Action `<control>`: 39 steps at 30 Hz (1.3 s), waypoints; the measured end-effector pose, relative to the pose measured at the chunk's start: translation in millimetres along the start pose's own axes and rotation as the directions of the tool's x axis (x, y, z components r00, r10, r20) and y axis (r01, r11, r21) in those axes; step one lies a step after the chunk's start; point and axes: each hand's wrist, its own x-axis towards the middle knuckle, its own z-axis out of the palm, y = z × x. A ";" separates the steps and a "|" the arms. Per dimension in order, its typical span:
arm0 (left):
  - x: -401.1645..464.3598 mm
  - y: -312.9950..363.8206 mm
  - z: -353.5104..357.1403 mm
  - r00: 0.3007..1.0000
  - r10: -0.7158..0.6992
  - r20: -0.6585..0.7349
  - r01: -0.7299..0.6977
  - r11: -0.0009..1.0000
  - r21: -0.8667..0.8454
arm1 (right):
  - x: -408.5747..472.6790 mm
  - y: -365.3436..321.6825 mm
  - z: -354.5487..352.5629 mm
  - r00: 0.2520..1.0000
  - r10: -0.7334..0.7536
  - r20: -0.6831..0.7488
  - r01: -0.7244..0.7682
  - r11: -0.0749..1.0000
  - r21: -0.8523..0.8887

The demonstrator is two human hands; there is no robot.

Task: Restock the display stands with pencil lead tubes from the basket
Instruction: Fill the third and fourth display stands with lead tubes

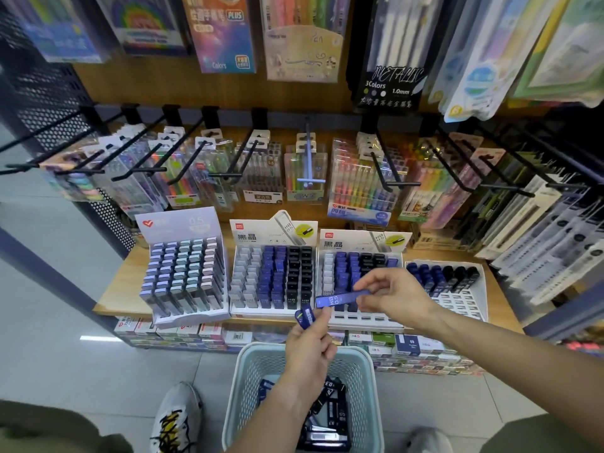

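Observation:
My right hand (395, 297) pinches a blue HB 0.5 lead tube (341, 299) lying sideways in front of the third display stand (361, 318). My left hand (310, 346) grips another blue lead tube (305, 317) just below it, above the pale green basket (242, 387). The basket stands on the floor and holds several blue and black tubes (330, 416). The third stand has bare slots along its front rows. A fourth stand (457, 304) at the right is mostly bare at the front. The second stand (273, 279) looks full.
A lilac stand (184, 273) of pale tubes sits at the left of the wooden shelf (121, 289). Black peg hooks (228, 165) with pen packs jut out above the stands. Boxed stock (418, 351) fills the lower shelf. My shoes (178, 420) flank the basket.

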 end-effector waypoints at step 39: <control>14.7 -4.4 -11.0 0.991 -0.070 0.115 0.008 0.883 0.470 | 15.2 1.9 14.5 0.856 -0.485 0.177 0.472 0.597 -0.649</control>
